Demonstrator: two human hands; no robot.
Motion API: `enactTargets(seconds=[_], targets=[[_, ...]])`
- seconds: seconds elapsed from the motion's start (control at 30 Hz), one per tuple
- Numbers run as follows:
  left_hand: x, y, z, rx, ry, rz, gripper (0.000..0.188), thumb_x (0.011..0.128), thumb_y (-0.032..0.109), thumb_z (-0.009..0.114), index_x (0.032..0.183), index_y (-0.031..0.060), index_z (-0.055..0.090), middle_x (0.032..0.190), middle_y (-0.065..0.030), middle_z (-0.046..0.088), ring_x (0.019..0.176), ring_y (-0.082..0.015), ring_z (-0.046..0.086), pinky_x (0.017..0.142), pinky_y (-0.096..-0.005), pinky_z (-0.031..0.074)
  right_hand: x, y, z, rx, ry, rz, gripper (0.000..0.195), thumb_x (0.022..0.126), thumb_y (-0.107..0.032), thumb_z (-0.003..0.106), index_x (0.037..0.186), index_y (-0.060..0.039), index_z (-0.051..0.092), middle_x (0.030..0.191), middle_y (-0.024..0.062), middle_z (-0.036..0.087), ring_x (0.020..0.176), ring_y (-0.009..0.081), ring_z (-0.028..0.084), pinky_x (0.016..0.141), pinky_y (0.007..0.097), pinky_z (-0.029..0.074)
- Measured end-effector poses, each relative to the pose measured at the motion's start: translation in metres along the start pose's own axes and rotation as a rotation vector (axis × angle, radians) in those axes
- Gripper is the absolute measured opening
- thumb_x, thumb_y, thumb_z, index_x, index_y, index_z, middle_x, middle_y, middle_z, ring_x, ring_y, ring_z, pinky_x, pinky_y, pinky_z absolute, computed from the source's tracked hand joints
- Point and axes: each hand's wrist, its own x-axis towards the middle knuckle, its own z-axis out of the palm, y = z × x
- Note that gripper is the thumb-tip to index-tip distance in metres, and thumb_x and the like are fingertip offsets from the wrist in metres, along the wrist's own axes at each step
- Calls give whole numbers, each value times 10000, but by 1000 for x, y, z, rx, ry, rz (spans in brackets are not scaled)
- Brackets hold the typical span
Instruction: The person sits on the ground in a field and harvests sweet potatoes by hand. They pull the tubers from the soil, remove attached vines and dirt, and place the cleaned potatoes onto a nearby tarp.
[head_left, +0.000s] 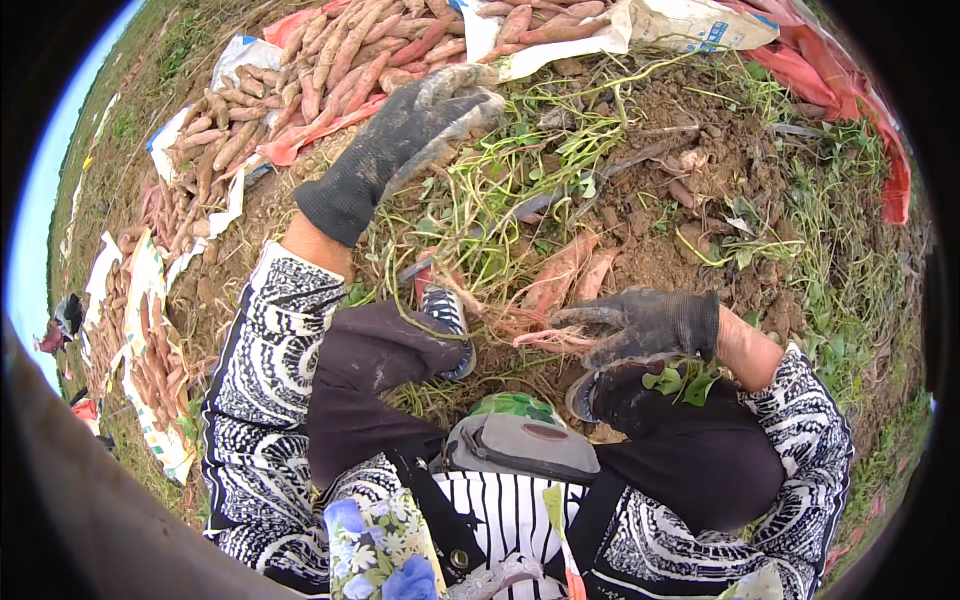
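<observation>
My left hand (427, 112), in a dark, soil-stained work glove, reaches forward above green vines (487, 202), beside heaped sweet potatoes (360, 45). Nothing shows in its fingers, which are partly spread. My right hand (645, 326), gloved the same way, is low between my knees. Its fingers close around pink, stringy sweet potato roots (551, 341). Just beyond those fingertips, a large sweet potato (560, 274) and a slimmer sweet potato (598, 271) lie at the root cluster. Thin pale root hairs spread leftwards from the cluster. The right palm is hidden.
White sacks (555, 56) and red sacking (840, 82) lie along the far side. More sweet potatoes on sacks (154, 352) stretch down the left. Loose soil (645, 217) holds a small sweet potato (680, 193). My shoe (450, 322) stands beside the vines. Part of a person (64, 322) shows far left.
</observation>
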Motion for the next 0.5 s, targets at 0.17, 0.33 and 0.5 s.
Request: enactTargets(seconds=[0.17,0.33,0.5], targets=[[55,-78,156,226,-188,142,505,1005,340,550,1372,-3,495,1380,-187,549,1202,-294,579,1019,-381,451,-41,58,-13,168,456,-47,511,943,-352,612,1376,-91,533,1272,204,609,1170,306,616,965,398,517],[0,-175,226,170,-282,-748,841,846,457,731,1444,-33,401,1290,-238,587,998,-278,658,890,-378,524,-75,138,48,1137,783,195,401,1017,-221,516,1385,-65,491,1273,163,608,1087,276,661,905,384,565],[-30,-212,246,-163,-137,-879,796,856,441,707,1434,-33,434,1387,-230,543,1300,-316,519,1117,-403,365,-18,186,116,1681,637,231,534,1002,-208,578,1478,-119,355,1201,190,624,1044,313,670,854,437,575]])
